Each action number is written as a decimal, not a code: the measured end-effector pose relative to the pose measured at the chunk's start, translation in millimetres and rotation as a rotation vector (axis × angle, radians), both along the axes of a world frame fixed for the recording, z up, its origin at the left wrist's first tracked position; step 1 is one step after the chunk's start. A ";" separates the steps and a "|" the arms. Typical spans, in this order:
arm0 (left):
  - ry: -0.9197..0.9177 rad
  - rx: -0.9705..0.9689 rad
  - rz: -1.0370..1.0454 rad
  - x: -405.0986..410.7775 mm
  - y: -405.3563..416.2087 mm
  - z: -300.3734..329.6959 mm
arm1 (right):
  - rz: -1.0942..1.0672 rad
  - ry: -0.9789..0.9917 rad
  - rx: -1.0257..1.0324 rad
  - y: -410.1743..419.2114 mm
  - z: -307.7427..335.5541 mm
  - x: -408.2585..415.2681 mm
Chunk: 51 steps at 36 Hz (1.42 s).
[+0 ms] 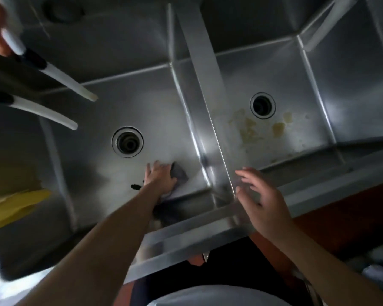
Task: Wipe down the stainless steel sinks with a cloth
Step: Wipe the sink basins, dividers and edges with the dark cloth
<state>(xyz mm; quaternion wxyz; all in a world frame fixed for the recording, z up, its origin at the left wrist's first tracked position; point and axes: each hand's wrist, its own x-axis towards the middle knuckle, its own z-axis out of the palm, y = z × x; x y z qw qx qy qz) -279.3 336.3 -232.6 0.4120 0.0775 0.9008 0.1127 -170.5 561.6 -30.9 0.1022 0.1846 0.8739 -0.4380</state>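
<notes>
Two stainless steel sink basins lie side by side below me. My left hand (160, 176) reaches down into the left basin (93, 120) and presses a dark grey cloth (179, 173) flat against its floor, near the front right corner and just below the drain (127, 141). My right hand (259, 195) hovers with fingers spread and relaxed over the front rim, where the divider (210, 102) between the basins meets it. It holds nothing. The right basin (301, 89) has yellowish stains (250, 129) on its floor beside its drain (263, 105).
Two white faucet spouts (75, 89) with black collars jut in from the upper left over the left basin. A yellow object (13, 206) lies at the left edge. A small dark mark (135, 186) sits on the left basin floor. The steel front rim (186, 237) runs across below my hands.
</notes>
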 end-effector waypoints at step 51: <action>-0.019 0.861 0.936 -2.2 38.0 166.7 | 0.121 -0.112 -0.510 -34.5 10.5 -106.9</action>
